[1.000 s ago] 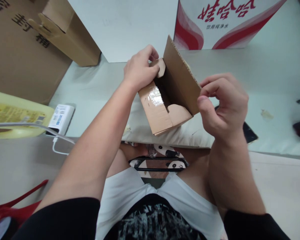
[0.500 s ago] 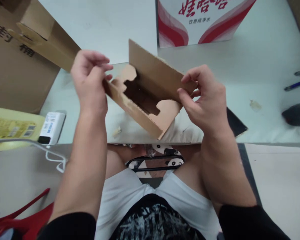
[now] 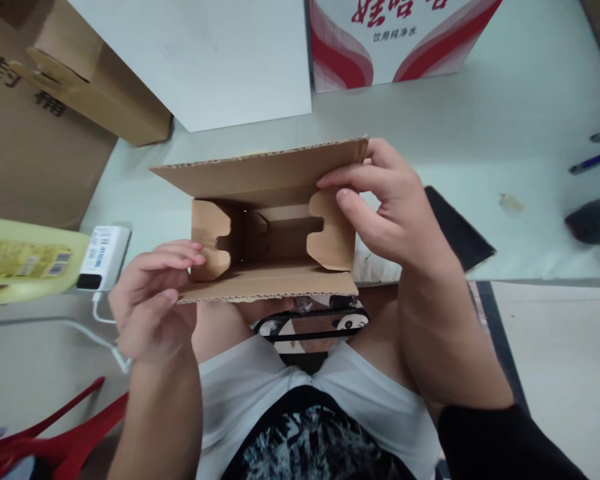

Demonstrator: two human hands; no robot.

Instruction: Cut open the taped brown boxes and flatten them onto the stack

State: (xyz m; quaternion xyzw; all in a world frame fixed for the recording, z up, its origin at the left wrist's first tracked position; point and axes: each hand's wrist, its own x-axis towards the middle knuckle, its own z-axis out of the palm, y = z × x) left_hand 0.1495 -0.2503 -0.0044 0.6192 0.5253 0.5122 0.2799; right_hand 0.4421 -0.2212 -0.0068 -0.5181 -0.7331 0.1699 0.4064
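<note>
I hold a small brown cardboard box (image 3: 260,177) over the table's near edge, its open top facing me and its flaps spread. My left hand (image 3: 153,303) pinches the near flap at the box's left corner, fingers closed on the cardboard. My right hand (image 3: 385,207) grips the right end, thumb on the right inner flap and fingers behind the far flap. The inside of the box looks dark and I see nothing in it.
A white table (image 3: 480,127) carries a red-and-white printed carton (image 3: 395,37), a white board (image 3: 205,53), large brown boxes (image 3: 40,100) at left, a yellow jug (image 3: 25,257), a white power bank (image 3: 103,257), a black flat object (image 3: 455,230) and pens (image 3: 597,157). A red chair (image 3: 45,440) stands lower left.
The box has turned from a tilted pose to level, with its opening toward me. My left hand dropped from the far left flap to the near left corner; my right hand stayed on the right end.
</note>
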